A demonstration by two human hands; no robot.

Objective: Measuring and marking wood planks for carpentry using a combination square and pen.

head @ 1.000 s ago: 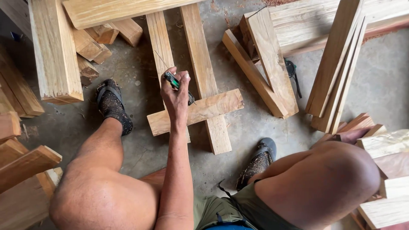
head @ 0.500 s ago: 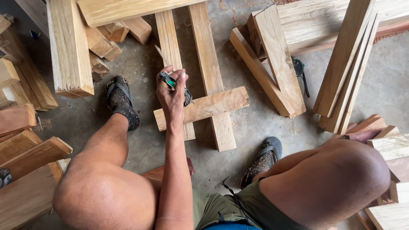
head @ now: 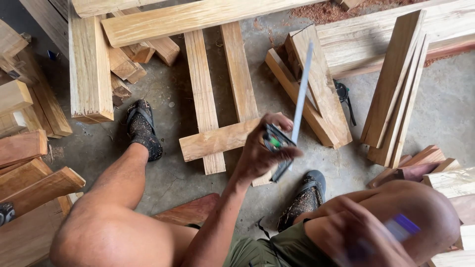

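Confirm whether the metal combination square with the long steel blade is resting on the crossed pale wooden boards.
No: the left hand holds the combination square lifted above the crossed wooden boards, its blade pointing up.

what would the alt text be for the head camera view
Seen from above, a seated person's left hand holds up a combination square with a long metal blade over short wooden boards laid crosswise on a concrete floor. The blurred right hand holds a small purple object near the knee; lumber stacks surround them.

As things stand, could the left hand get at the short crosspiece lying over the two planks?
Probably yes: the left hand hovers just above the crosspiece with nothing between, though it is already gripping a square tool.
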